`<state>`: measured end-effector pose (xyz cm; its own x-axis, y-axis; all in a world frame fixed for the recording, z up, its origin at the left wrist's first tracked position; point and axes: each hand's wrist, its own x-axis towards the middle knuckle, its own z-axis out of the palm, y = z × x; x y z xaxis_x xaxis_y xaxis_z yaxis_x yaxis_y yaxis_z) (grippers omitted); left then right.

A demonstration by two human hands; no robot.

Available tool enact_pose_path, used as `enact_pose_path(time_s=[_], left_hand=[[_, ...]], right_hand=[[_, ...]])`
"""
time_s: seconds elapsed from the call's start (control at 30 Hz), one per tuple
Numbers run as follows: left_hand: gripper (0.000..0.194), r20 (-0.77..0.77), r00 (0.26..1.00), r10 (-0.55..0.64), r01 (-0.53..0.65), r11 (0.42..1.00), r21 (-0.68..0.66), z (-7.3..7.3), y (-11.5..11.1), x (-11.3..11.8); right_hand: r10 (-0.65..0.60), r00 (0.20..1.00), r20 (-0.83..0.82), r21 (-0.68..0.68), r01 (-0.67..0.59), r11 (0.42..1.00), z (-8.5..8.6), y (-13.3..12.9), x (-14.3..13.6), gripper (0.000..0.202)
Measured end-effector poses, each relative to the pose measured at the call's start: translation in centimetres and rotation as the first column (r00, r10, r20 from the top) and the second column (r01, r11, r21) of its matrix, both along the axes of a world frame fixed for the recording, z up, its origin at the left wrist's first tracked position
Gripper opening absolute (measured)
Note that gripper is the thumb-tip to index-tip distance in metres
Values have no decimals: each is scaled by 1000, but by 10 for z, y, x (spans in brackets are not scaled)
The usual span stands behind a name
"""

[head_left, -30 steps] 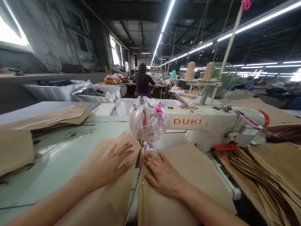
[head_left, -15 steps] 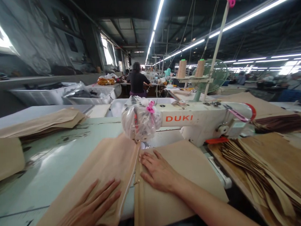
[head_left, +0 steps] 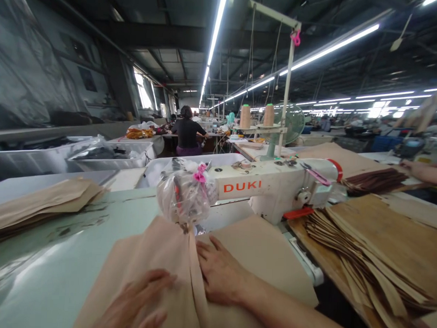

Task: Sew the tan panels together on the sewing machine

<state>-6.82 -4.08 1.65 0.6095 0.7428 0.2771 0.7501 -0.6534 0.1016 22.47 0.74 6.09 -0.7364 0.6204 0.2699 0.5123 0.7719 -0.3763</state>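
Note:
Two tan fabric panels meet below the plastic-wrapped head of a white sewing machine [head_left: 239,185]. My left hand [head_left: 137,300] is over the left panel [head_left: 129,256], its fingers apart and a little blurred. On the right panel [head_left: 265,252], close to the seam and just in front of the machine head, my right hand [head_left: 222,272] lies flat with its fingertips by the folded edge. The needle area is mostly hidden by the plastic. A folded strip [head_left: 196,278] of the fabric runs from the needle area toward me between both hands.
Stacked tan pieces [head_left: 358,255] lie on a wooden board at the right, and another stack [head_left: 41,201] at the left. Thread cones [head_left: 245,116] stand behind the machine. A person [head_left: 187,134] in black sits farther off; another person's arm [head_left: 426,172] reaches in at the right.
The view has shifted, so the machine sits lower and more to the left. The gap between the panels has closed, and my left hand's fingers look more bent. Another person's arm has appeared at the right.

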Motion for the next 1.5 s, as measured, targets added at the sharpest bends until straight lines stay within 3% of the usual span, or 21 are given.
enact_pose_path(time_s=[0.07,0.23,0.37,0.5,0.7,0.9,1.13,1.4,1.5], left_hand=[[62,51,987,153,-154,988,26,4,14,14],[70,-26,985,169,-168,985,42,2,34,41],[74,-91,985,145,-139,988,71,4,32,33],[79,-53,991,124,-119,988,97,15,27,35],[69,-55,994,96,-99,993,-64,23,25,49],[72,29,999,42,-38,991,-132,27,14,39],[66,41,998,46,-39,985,-169,37,33,31],[85,92,996,0,0,1000,3,21,-20,33],[80,58,998,14,-12,999,-42,20,-16,30]], right_hand=[[-7,1000,-10,-3,7,1000,0,0,0,54],[-2,999,-33,-26,2,1000,0,0,0,53],[-28,999,-40,-84,25,996,-1,0,-1,54],[-27,1000,-15,-94,25,995,-2,0,-2,55],[-26,996,84,-62,31,998,2,1,-3,52],[-40,991,131,-25,44,999,1,2,-4,52],[-33,989,141,-40,39,998,1,2,-5,53],[-47,988,144,-42,54,998,3,0,-5,50],[-42,989,143,-30,47,998,3,0,-6,49]])
